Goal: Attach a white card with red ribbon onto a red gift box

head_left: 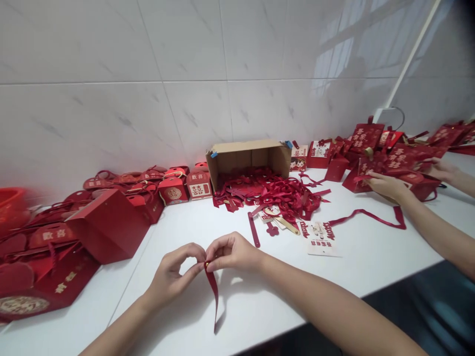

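Both hands are low over the bench point(178, 222) and meet fingertip to fingertip. The left hand point(173, 275) has thumb and forefinger closed tight on the top end of a red ribbon point(214, 292). The right hand point(232, 252) pinches that same end from the other side, its fingers curled in. There's a glint of gold right at the pinch, too small to make out. The ribbon hangs straight down from between the hands and its tail touches the white surface just below them.

Beyond the hands, a cardboard box point(248, 155) lies on its side against the tiled wall, open towards us. A ribbon pile point(276, 194) spills out of its mouth. Between that pile and the right hand lies a printed card point(321, 239), flat on the bench.

Out past the left hand sits a big red box point(110, 226), tilted, with flat red cartons stacked around it. Two small red boxes point(185, 188) stand further back by the wall.

Far off to the right, a co-worker's hands point(388, 186) rest on a heap of red packaging. A long loose ribbon point(371, 217) trails across the bench near their forearm.
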Available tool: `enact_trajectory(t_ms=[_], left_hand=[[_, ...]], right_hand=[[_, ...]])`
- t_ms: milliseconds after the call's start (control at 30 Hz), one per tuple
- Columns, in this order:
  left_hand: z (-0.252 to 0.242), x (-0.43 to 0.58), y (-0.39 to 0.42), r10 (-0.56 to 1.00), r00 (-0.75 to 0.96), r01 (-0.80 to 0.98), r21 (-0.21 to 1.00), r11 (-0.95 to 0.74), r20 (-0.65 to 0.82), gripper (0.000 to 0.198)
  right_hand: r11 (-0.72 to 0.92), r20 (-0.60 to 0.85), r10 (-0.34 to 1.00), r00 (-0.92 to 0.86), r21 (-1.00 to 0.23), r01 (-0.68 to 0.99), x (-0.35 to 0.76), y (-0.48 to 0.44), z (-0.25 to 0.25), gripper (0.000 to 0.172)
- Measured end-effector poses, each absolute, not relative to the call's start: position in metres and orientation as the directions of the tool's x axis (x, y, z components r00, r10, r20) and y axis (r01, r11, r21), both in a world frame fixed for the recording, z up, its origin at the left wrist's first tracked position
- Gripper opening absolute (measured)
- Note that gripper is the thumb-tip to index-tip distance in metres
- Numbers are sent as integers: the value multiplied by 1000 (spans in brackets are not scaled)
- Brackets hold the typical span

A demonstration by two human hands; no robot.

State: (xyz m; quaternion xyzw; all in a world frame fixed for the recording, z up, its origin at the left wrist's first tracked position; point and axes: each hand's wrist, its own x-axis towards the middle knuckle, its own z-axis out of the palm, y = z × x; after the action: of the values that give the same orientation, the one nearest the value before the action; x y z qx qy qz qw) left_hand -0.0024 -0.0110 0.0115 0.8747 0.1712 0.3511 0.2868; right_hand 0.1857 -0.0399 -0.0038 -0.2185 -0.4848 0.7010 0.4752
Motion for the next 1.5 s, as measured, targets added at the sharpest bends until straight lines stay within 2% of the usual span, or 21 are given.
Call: enact_trajectory(t_ms=[167, 400, 533, 733, 1033, 1267, 1500], left_hand=[[14, -1, -12, 511, 639, 135, 570, -810, 575, 7], [18, 0, -10, 548, 617, 167, 587, -792, 565, 11], [19, 1, -9, 543, 572, 183, 550, -815, 615, 10], [19, 1, -8, 529, 589, 213, 514, -831, 611, 10], [19, 0, -11, 507, 632, 250, 464, -849, 586, 12], [17, 1, -12, 541, 624, 267, 497, -826, 564, 13], [11, 5, -13, 540, 562, 292, 460, -838, 627, 13]], right_hand=[[-19, 182, 914, -362, -874, -486, 184, -40, -3, 30], [-177, 45, 911, -409, -855, -488, 183, -38, -8, 33], [-178, 28, 933, -360, -832, -525, 182, -41, -5, 35], [-206, -16, 939, -345, -828, -521, 180, -41, -5, 34], [-268, -50, 913, -406, -822, -502, 184, -40, -6, 36], [-145, 26, 931, -365, -889, -434, 184, -40, -4, 34], [14, 136, 950, -281, -918, -397, 175, -42, -3, 33]])
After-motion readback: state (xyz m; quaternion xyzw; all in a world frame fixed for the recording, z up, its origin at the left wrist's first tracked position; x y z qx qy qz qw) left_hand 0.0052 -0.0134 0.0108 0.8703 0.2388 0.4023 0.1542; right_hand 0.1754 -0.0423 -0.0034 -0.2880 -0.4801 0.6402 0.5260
